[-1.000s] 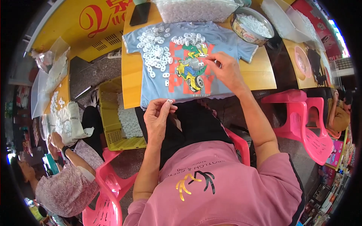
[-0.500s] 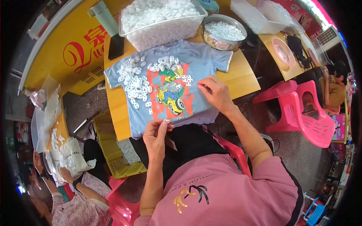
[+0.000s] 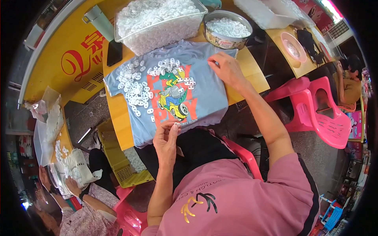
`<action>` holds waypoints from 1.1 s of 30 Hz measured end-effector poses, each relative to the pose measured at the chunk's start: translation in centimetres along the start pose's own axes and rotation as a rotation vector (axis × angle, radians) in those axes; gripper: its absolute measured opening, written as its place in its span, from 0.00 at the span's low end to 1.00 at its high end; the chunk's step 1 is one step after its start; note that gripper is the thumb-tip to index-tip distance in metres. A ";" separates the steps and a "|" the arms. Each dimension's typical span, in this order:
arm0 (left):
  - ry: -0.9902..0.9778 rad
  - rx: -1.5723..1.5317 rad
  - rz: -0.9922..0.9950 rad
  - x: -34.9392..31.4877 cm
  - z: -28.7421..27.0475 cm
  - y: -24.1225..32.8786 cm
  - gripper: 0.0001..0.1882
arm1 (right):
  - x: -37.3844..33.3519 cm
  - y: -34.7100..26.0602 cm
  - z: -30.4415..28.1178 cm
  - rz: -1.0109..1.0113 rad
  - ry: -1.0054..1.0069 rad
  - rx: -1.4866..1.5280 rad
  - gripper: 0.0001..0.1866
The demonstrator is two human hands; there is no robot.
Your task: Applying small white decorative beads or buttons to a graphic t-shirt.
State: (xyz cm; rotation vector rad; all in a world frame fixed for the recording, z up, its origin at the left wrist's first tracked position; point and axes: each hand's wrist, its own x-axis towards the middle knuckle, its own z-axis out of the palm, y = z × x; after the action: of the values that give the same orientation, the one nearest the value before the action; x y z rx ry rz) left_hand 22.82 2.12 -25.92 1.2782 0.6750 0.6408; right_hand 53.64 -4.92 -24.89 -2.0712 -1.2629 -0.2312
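A blue-grey T-shirt [image 3: 212, 96] with a cartoon print lies spread over the wooden table before me. Small oval white plastic pieces with two dark spots [image 3: 138, 86] are heaped on its left part. Another cluster of these pieces [image 3: 165, 65] sits near the collar, and several lie in a neat group [image 3: 189, 82] right of the print. At the shirt's near edge my left hand [image 3: 166, 143] pinches one small white piece [image 3: 176, 124] between thumb and fingertips. My right hand [image 3: 229, 70] hovers by the right sleeve, below the round tin, fingertips pressed together; whatever they hold is too small to make out.
A clear tub [image 3: 161, 31] full of white pieces stands at the back, beside a round tin [image 3: 227, 33] of similar pieces. A phone [image 3: 114, 53] and a flask [image 3: 98, 21] are at the back left. A yellow crate [image 3: 114, 157] and pink chair [image 3: 323, 118] flank the table. Another person's hand [image 3: 73, 185] works at left.
My right hand has moved away from the print, up toward the tin and right sleeve. The left hand keeps its pinch near the shirt's front edge. The whole view has shifted slightly.
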 end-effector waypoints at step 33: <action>-0.057 -0.079 -0.018 0.5 -0.7 -0.2 0.08 | 3.5 -0.7 2.7 -0.208 -0.244 -0.155 0.08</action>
State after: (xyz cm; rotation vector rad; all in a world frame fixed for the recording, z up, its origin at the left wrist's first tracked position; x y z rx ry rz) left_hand 22.58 2.90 -26.27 1.2118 0.6085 0.6080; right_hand 54.32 -0.57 -24.91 -2.1471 -1.6586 -0.1778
